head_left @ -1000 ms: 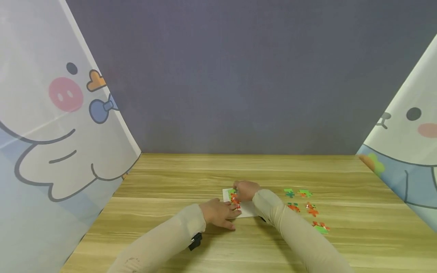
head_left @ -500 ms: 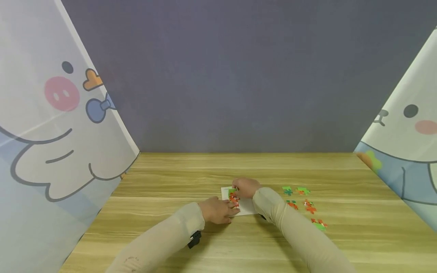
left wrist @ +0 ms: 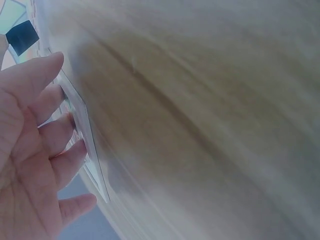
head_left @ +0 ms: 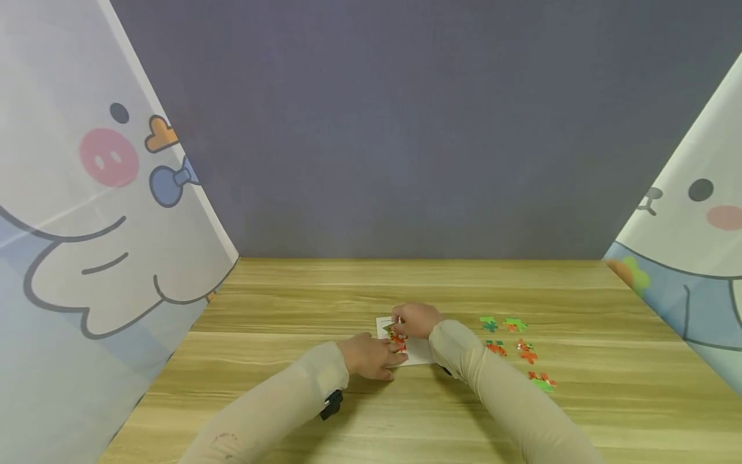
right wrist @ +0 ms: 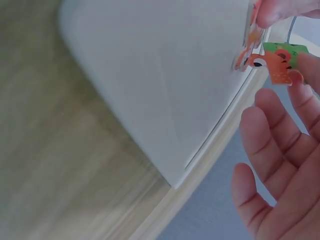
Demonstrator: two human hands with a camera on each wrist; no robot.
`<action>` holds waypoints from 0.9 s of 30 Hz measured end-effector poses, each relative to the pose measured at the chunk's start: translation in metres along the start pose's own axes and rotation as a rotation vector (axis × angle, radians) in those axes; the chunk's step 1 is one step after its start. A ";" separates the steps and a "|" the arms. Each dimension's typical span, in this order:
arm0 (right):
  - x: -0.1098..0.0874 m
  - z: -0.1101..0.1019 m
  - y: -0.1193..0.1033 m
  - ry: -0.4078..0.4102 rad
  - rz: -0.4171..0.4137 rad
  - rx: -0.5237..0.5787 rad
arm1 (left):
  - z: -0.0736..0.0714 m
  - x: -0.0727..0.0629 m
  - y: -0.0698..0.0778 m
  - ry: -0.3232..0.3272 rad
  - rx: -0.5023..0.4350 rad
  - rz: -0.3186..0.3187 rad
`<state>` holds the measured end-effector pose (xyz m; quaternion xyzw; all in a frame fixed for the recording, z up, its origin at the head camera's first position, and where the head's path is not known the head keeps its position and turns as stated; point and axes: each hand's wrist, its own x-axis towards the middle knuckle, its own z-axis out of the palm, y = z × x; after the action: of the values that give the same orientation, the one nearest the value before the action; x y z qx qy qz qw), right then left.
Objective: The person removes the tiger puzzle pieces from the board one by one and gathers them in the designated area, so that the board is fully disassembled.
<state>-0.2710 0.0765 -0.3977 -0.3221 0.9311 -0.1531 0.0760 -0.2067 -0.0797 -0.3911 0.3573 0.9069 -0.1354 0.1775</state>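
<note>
A white puzzle board (head_left: 420,353) lies on the table in front of me, with orange puzzle pieces (head_left: 399,338) along its left part. My right hand (head_left: 418,319) pinches a green and orange jigsaw piece (right wrist: 275,62) at its edge. The piece is tilted up from the board near the far left corner. In the right wrist view its face shows a printed eye, and the other fingers are loosely bent. My left hand (head_left: 369,356) rests its outstretched fingers over the board's near left side. The left wrist view shows those fingertips at the board's edge (left wrist: 92,145).
Several loose jigsaw pieces lie right of the board, among them a green and teal piece (head_left: 489,323), a green and orange piece (head_left: 514,324) and a lower green one (head_left: 542,382). A grey wall (head_left: 406,142) stands behind the wooden table (head_left: 278,309).
The green piece at the far left of the board was flat half a second ago and is now tilted up in my right fingers. My left hand stays nearly in place.
</note>
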 end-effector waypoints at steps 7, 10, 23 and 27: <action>0.000 0.004 0.004 0.035 0.023 0.042 | 0.000 0.000 0.001 -0.003 -0.024 0.010; 0.000 0.003 0.006 0.059 0.032 0.028 | -0.002 0.001 0.000 0.001 -0.030 0.010; -0.005 -0.008 0.013 0.149 0.051 0.085 | -0.007 0.000 -0.008 0.002 -0.137 0.020; -0.007 -0.008 0.022 0.151 0.025 0.135 | -0.005 -0.001 -0.011 0.012 -0.182 0.020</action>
<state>-0.2799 0.0991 -0.3974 -0.2923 0.9257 -0.2385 0.0291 -0.2149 -0.0869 -0.3851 0.3495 0.9129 -0.0488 0.2052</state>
